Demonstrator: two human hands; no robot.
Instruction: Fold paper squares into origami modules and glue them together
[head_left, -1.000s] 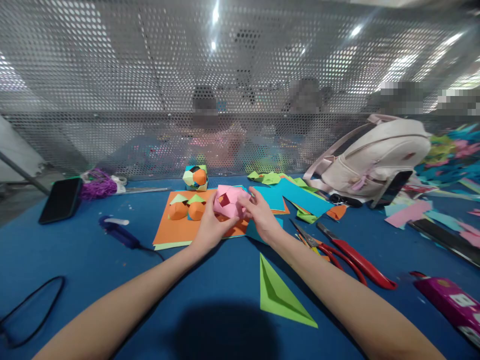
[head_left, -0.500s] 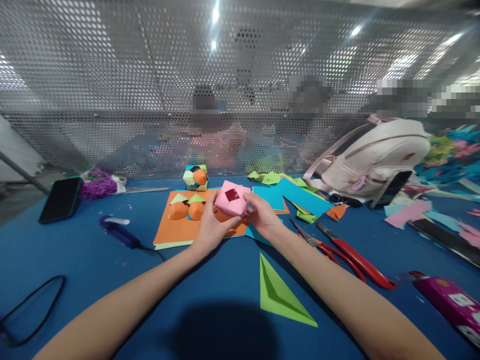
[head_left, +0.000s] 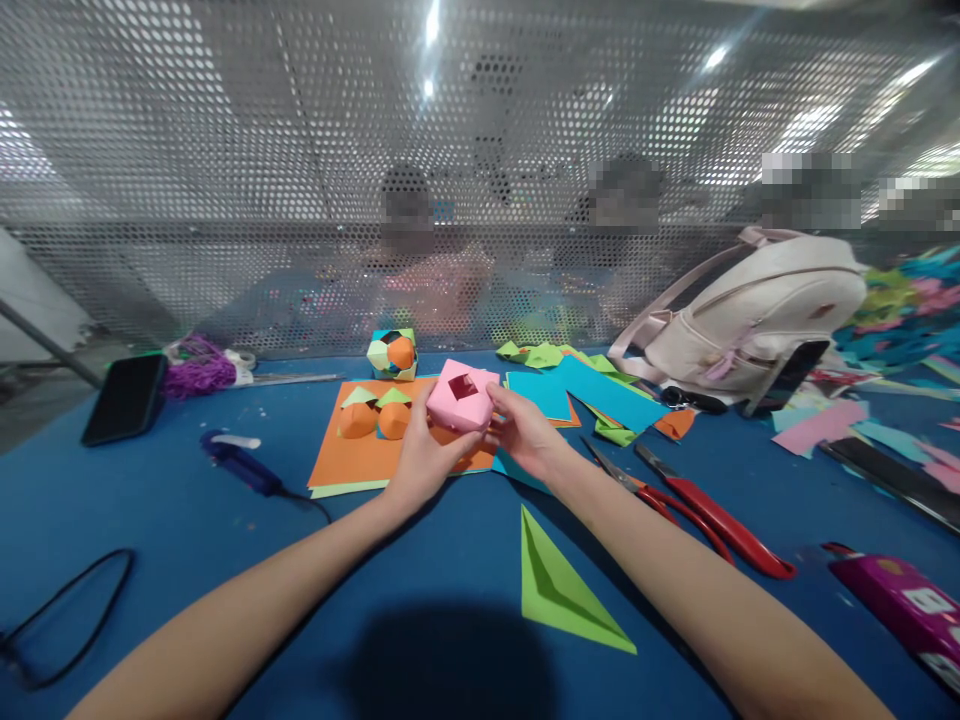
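From the head view, your left hand (head_left: 421, 462) and right hand (head_left: 527, 435) grasp the pink paper box (head_left: 456, 408) from either side, fingers around it, its dark opening showing. You hold it before the orange sheet (head_left: 352, 463); a folded green paper (head_left: 562, 595) lies nearer you, beside your right forearm.
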